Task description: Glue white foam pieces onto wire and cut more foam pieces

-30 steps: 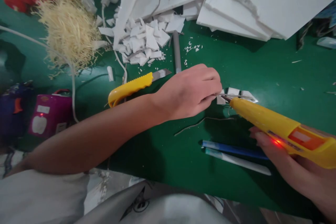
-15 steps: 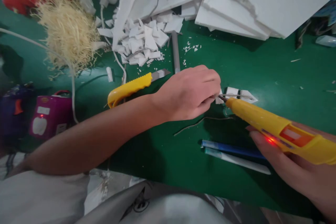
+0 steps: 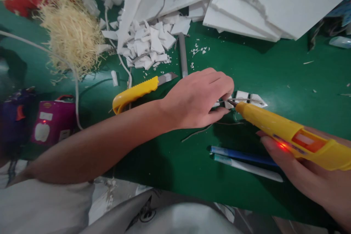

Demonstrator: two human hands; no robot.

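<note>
My left hand (image 3: 196,98) reaches over the green table, its thumb and forefinger on either side of a small white foam piece (image 3: 228,104). More small foam pieces (image 3: 242,96) lie in a row to the right, a thin grey string (image 3: 256,100) running along their tops. My right hand (image 3: 307,175) grips a yellow hot glue gun (image 3: 274,124) with a red light lit. The gun's metal nozzle points left, close to the left fingertips and the string. Exact contact at the nozzle tip is hard to make out.
A yellow utility knife (image 3: 137,93) lies left, blade out. Foam scraps (image 3: 149,44), a grey rod (image 3: 182,55) and large foam sheets (image 3: 246,7) sit behind. Blue and white sticks (image 3: 241,155) lie in front. Straw (image 3: 71,36), a cord (image 3: 76,95) and a purple box (image 3: 55,120) are left.
My left thumb has moved down away from the fingers, showing foam pieces between them. The hand has shifted slightly right; the glue gun has barely moved.
</note>
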